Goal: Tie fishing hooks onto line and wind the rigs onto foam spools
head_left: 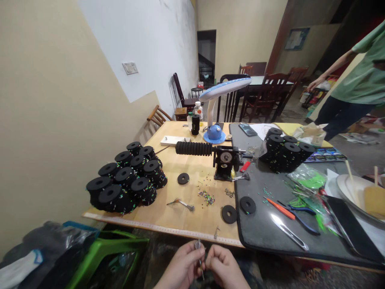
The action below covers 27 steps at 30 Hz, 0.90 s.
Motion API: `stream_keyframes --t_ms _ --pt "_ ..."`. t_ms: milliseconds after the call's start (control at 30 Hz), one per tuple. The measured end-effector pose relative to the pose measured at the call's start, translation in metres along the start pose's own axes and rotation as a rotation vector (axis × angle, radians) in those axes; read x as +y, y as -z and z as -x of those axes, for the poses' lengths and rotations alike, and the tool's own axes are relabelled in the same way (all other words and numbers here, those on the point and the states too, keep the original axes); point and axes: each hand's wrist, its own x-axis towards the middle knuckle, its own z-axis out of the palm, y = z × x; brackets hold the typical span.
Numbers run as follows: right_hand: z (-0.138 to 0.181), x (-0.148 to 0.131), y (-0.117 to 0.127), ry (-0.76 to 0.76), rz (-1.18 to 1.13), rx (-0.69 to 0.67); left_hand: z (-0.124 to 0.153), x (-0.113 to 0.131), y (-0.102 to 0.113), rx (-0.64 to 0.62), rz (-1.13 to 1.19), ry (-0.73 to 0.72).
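At the bottom middle, in front of the table's edge, my left hand is closed in a pinch on a small thin metallic piece, too small to name exactly. Close beside it my right hand is closed, its fingertips near the lower end of that piece; what they hold is hidden. Just beyond, a tiny metal piece lies by the measuring tape along the edge. Farther in are a thin bundle, scattered coloured beads and a loose black foam ring.
Stacked black foam spools stand at the left, more at the right. A black winding device carries foam discs near a blue lamp. Pliers and tweezers lie on the grey mat. A person stands at far right.
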Motion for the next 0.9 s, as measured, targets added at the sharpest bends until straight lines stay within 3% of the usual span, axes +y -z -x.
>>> stream_keyframes --t_ms 333,700,900 --pt "0.002 -0.009 -0.006 0.013 -0.093 -0.04 -0.002 -0.001 0.001 -0.01 0.002 0.008" --pt "-0.003 0.005 0.004 -0.014 -0.062 0.011 -0.001 0.0 -0.001 -0.014 -0.03 -0.004" --pt "-0.001 0.001 0.007 -0.039 0.033 0.089 0.002 0.005 -0.002 -0.006 -0.165 -0.122"
